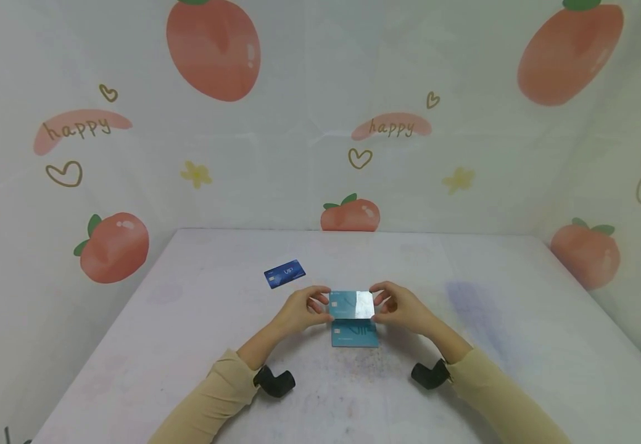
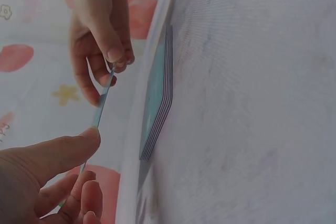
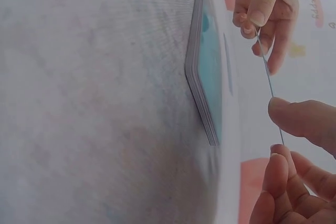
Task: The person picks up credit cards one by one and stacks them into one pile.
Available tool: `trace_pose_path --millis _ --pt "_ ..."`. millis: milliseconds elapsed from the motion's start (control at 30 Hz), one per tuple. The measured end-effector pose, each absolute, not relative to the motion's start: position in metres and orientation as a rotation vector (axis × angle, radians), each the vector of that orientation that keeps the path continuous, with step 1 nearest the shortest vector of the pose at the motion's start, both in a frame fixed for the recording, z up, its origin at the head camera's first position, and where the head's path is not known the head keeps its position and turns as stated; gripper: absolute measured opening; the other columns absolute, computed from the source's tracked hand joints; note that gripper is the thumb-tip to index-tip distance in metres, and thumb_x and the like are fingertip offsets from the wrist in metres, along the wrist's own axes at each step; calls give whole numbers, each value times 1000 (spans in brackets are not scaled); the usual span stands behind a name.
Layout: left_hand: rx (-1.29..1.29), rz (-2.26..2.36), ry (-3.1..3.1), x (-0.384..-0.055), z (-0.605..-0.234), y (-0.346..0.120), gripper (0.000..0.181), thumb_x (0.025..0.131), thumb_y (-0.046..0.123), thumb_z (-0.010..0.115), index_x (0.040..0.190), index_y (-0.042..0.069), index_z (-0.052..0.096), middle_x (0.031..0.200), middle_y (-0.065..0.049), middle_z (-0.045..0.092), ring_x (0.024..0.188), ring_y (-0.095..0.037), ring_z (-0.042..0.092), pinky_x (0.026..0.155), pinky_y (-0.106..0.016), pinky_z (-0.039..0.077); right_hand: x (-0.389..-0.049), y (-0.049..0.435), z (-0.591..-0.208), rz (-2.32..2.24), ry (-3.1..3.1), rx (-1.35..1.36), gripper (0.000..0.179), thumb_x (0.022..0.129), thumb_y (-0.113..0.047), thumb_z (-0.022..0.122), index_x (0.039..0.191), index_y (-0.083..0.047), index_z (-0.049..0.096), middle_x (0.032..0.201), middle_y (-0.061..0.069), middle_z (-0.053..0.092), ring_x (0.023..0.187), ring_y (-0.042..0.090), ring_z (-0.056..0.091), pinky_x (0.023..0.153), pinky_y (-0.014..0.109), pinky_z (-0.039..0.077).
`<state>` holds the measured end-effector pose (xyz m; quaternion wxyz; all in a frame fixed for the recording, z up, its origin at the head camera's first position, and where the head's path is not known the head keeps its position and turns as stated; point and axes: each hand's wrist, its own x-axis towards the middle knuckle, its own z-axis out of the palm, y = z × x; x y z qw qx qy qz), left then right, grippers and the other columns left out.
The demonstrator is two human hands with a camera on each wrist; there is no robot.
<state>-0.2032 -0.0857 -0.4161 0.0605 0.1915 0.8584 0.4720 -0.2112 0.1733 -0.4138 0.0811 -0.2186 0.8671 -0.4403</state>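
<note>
Both hands hold one teal card (image 1: pixel 343 303) by its two short ends, tilted and raised above the table. At its left end, my left hand (image 1: pixel 305 307) pinches it between thumb and fingers. The right hand (image 1: pixel 400 306) pinches the opposite end the same way. Below the held card lies a neat stack of teal cards (image 1: pixel 355 336), the top one marked VIP; the left wrist view shows the layered edges of this stack (image 2: pixel 157 98). From the right wrist, the held card (image 3: pixel 266 69) appears edge-on, apart from the stack.
A dark blue VIP card (image 1: pixel 285 274) lies flat on the white table (image 1: pixel 187 345), behind and left of the hands. Behind the table hangs a white curtain (image 1: pixel 298 92) with printed fruit and hearts. Black devices (image 1: pixel 276 381) are strapped at both wrists.
</note>
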Motion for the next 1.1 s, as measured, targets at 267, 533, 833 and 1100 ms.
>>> trace_pose_path --millis 267,533,833,1100 --pt "574 1429 2577 -201 -421 -85 53 76 10 75 124 1 55 100 -13 66 82 -16 60 66 -17 46 -208 174 -417 -1283 2597 -659 50 75 -7 74 118 2 51 92 13 59 72 13 53 65 19 46" --pt "584 1425 2554 -196 -422 -85 52 75 10 76 122 0 56 98 -13 65 79 -12 57 66 -17 46 -204 175 -417 -1267 2582 -666 49 75 -7 74 117 2 51 93 13 60 71 11 53 66 19 47" --pt "579 1400 2551 -193 -424 -84 50 74 11 77 119 0 57 96 -12 65 76 -10 55 65 -18 45 -200 178 -420 -1257 2547 -711 49 76 -9 74 117 2 51 92 13 60 69 5 52 64 20 47" --pt "575 1371 2545 -192 -425 -83 51 73 11 77 118 0 57 95 -11 65 75 -10 55 65 -19 46 -199 180 -424 -1250 2533 -714 49 76 -11 75 117 2 51 93 12 59 70 6 52 65 19 47"
